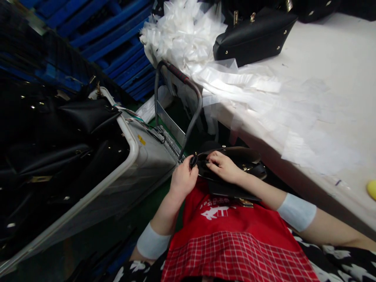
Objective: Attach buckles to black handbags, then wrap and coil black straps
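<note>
**Between the white table (346,58) and the grey bin (132,145), my two hands are at a black handbag (246,156)**

The table is the biggest thing, and it fills my right side. Blue pallets (117,39) are stacked past the bin, far off to the left. The bin is full of black bags (91,117). A heap of thin white sheets (188,35) sits at the table's far left corner. My red apron (217,231) comes next, checked low down. A bent grey cart handle (200,102) stands between bin and table. One more black bag (252,39) lies on the table, beside the heap. The handbag is right in front of my apron, open at the top, its flap (232,191) hanging toward me. My right hand (222,166) has bent fingers at the opening; I cannot tell if they pinch anything. My left hand (185,175) is closed around a small black piece (193,161), just by the handbag's left end.
</note>
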Available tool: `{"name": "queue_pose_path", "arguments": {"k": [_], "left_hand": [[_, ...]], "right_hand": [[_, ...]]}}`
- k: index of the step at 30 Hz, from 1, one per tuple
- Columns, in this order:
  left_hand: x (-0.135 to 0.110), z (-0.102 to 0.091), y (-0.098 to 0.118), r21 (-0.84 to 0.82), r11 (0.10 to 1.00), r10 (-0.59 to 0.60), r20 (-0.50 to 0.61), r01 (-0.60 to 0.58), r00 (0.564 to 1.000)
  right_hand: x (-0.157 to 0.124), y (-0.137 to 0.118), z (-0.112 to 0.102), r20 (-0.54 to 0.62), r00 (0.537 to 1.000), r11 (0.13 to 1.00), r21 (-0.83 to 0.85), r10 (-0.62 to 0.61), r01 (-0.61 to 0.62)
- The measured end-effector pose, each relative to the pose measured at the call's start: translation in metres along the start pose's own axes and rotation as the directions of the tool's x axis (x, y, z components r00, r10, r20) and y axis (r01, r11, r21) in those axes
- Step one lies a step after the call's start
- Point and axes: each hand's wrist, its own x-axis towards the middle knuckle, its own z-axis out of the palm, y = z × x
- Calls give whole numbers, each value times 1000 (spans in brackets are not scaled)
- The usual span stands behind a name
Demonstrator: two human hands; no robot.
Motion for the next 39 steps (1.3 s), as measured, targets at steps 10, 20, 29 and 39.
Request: {"name": "queue_pose_path", "arguments": {"k": [10, 20, 29, 39], "left_hand": [[1, 11, 7, -70, 995, 70, 18, -68, 997], [4, 16, 0, -255, 963, 77, -43, -85, 996], [6, 16, 2, -265, 959, 93, -34, -99, 995], [11, 21, -6, -264, 957, 116, -44, -123, 992]], "right_hand": [[22, -25, 15, 90, 988, 784, -619, 126, -44], [15, -11, 9, -7, 999, 899, -436, 50, -48], [10, -10, 5, -122, 985, 939, -338, -119, 72], [18, -13, 4, 137, 988, 847, -513, -76, 136]]}}
